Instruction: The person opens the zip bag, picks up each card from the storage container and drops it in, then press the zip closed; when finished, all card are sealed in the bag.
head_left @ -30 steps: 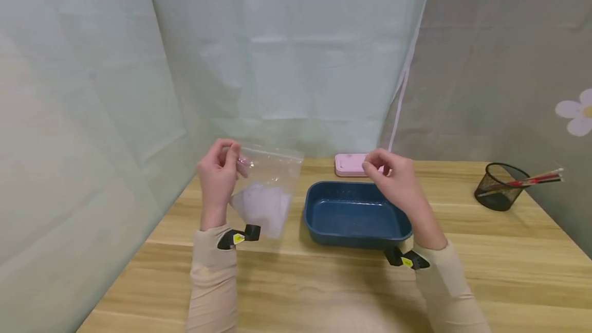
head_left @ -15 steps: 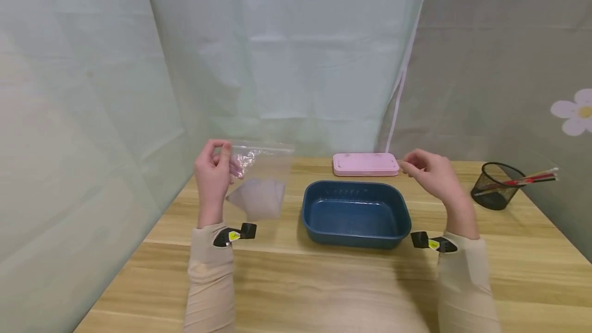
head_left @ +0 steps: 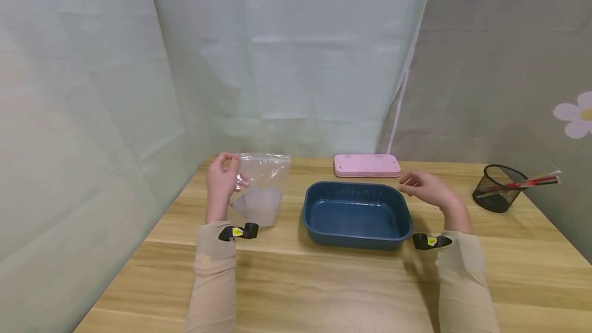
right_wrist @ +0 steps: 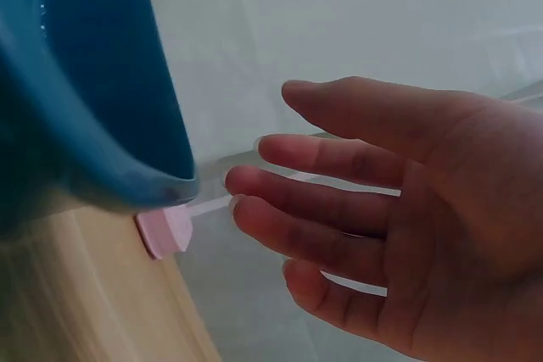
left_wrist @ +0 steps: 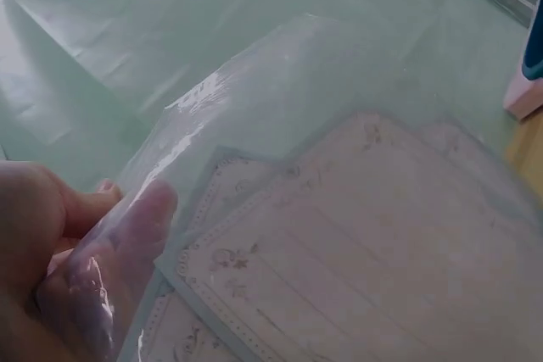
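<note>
Clear bag held up beside a blue tray on the wooden tabletop [head_left: 324, 281]

The blue tray [head_left: 356, 238] sits mid-tabletop; just left of it hangs the clear zip bag [head_left: 263, 189] of lined note sheets [left_wrist: 356, 252], its upper corner pinched in the left hand [head_left: 221, 183]; the right hand [head_left: 427, 189] hovers by the tray, grip relaxed, fingers apart, holding nothing.

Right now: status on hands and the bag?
Left hand pinches clear bag of lined sheets, upright. Right hand open, holding nothing, beside blue tray.
</note>
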